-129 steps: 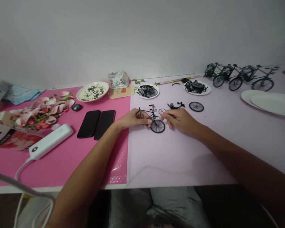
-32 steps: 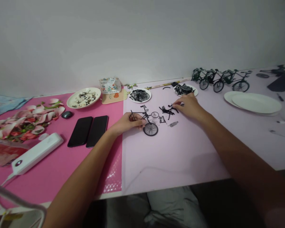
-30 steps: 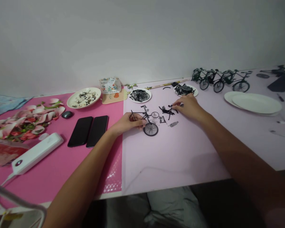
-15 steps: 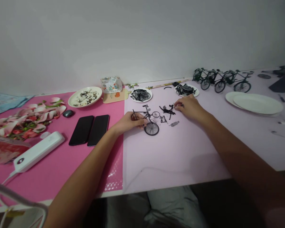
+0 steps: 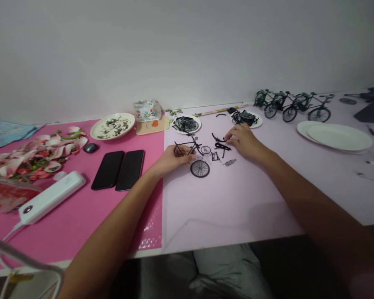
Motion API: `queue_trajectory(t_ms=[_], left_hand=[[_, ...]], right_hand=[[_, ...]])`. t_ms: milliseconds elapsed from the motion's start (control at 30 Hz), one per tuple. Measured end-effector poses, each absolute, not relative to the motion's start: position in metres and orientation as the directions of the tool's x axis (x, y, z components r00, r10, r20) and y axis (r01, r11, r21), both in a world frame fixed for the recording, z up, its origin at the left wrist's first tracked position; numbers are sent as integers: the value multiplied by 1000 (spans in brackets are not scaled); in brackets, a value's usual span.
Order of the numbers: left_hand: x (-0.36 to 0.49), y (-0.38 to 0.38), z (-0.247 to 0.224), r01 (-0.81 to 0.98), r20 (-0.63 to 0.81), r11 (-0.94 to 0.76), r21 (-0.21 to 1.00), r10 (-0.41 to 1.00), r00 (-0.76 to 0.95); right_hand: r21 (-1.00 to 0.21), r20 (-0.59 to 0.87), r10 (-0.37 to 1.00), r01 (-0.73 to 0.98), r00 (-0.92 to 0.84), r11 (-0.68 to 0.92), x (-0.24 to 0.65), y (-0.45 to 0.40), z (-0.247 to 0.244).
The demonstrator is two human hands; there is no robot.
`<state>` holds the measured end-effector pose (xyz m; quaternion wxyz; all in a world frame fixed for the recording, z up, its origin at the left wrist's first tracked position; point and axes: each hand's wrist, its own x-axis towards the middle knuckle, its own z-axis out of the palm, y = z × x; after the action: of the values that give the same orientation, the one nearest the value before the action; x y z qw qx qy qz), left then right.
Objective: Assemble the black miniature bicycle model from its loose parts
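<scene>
My left hand [image 5: 173,161] is closed on the thin black frame of a model bicycle [image 5: 187,144], its fingers around the lower part. A spoked wheel [image 5: 200,169] shows just below the frame's fork; whether they are joined is unclear. My right hand [image 5: 244,142] pinches the end of a curved black strip [image 5: 218,138], which looks like a mudguard. Beneath that strip lie a black crank-like piece [image 5: 222,146], a small black stand-like part [image 5: 215,156] and a dark flat piece [image 5: 230,162]. A thin ring [image 5: 205,150] rests beside the frame.
Two plates of black parts [image 5: 196,131] [image 5: 258,124] stand behind my hands. Assembled model bicycles [image 5: 311,106] are at the back right, near stacked white plates [image 5: 339,137]. Two phones [image 5: 108,170] [image 5: 129,170], a white power strip [image 5: 52,193] and a bowl [image 5: 95,132] lie left.
My right hand has shifted slightly left and now holds the curved strip raised among the loose parts. My left hand keeps the frame, tilted a little differently above the wheel.
</scene>
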<state>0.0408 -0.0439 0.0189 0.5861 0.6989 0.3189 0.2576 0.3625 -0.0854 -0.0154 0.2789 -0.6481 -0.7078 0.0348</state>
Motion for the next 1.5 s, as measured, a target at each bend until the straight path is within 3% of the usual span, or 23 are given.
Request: queue_trajectory(t_ms=[433,800,1233,1400,1500], left_hand=[[42,-46,19,111,-10,-81,991,760,650],[48,-46,11,130,-25,-58,990,827,562],[49,-51,17,122,-28,-51,991,823,567],[49,-51,18,127,-31,-54,990,812,584],[48,-49,16,126,-30,-58,990,800,600]], right_hand=[[-423,521,844,898,130,122,358,-92,0],[-405,532,833,909,151,93,370,-85,-2],[-595,346,842,790,414,-144,391,-76,-18],[-572,306,860,801,409,-178,402,-78,-15],[-533,198,900,814,387,-233,414,-83,-9]])
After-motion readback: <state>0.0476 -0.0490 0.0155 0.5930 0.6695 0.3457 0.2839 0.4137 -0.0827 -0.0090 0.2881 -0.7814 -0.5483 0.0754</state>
